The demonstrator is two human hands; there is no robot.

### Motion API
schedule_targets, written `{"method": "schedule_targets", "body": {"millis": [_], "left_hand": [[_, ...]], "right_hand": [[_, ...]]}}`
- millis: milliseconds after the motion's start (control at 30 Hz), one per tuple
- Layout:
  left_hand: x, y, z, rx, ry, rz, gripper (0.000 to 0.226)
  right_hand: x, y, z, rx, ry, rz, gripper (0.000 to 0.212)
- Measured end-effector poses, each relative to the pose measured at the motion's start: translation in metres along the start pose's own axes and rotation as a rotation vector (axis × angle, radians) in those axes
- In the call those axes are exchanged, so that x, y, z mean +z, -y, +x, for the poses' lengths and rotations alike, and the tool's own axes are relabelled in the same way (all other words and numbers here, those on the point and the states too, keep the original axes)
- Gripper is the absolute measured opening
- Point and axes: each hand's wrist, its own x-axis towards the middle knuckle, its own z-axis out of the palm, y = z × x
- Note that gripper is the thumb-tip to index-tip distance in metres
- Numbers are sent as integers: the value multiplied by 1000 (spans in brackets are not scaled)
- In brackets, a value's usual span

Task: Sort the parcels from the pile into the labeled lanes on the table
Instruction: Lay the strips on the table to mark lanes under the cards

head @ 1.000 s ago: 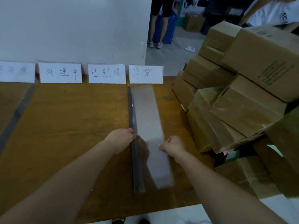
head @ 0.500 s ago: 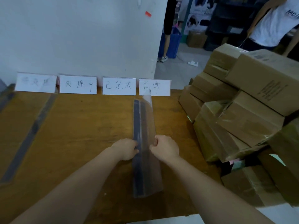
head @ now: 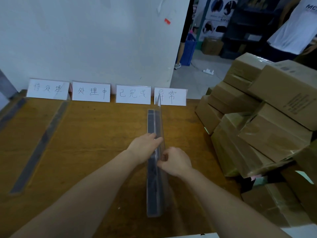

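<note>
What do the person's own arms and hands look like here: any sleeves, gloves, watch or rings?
The left hand and right hand wear no gloves. The left forearm and right forearm are uncovered right to the frame edge, so no sleeve shows. No watch, bracelet or ring is visible on the parts in view.
</note>
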Motion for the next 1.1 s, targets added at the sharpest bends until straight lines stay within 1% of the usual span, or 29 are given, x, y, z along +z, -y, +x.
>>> {"method": "schedule_targets", "body": {"millis": [67,133,167,233,300,333,400,467,500,567,600,633,667,700,733,767,833,933,1000,1100], "left_hand": [[-2,0,1,0,23,-1,40],[0,3,1,-4,58,-12,40],[2,6,-1,-12,83,-38,42],[2,10,-4,-75,120,-158,40],[0,11,-6,-153,103,-279,32],[-2,11,-6,-185,94,-332,30],[-4,10,-7,-250,94,-414,30],[-5,9,-9,-308,47,-436,29],[-5,8,-10,-335,11,-434,38],[-4,4,-13,-409,-35,-495,56],[-4,3,-13,-469,-27,-552,59],[-2,4,-14,-554,16,-605,60],[0,5,-15,-623,75,-643,56],[0,5,-17,-670,152,-666,39],[0,7,-19,-686,194,-692,23],[-1,9,-22,-694,210,-718,14],[-3,14,-26,-683,200,-724,16],[-11,24,-33,-667,136,-611,9],[-16,29,-40,-675,98,-545,7],[-25,34,-53,-687,55,-525,10]], "right_hand": [[-1,4,1,22,1,41,23],[-1,4,2,39,-15,59,31],[0,3,3,40,-21,56,31],[1,2,4,26,-27,34,25],[2,1,5,0,-56,-30,12],[2,3,4,-2,-77,-57,18],[3,5,3,21,-114,-35,39],[3,10,3,97,-160,-1,47],[3,11,4,128,-190,1,44],[5,12,7,133,-216,-31,28],[5,13,8,125,-210,-51,20],[6,13,9,115,-210,-60,15],[7,15,9,113,-205,-69,12],[8,16,10,116,-205,-79,11],[8,17,10,125,-201,-88,11],[8,18,11,130,-199,-91,12],[4,16,12,116,-184,-103,17],[-5,15,12,91,-155,-132,19],[-5,17,11,93,-175,-167,21],[-2,21,11,103,-196,-193,22]]}}
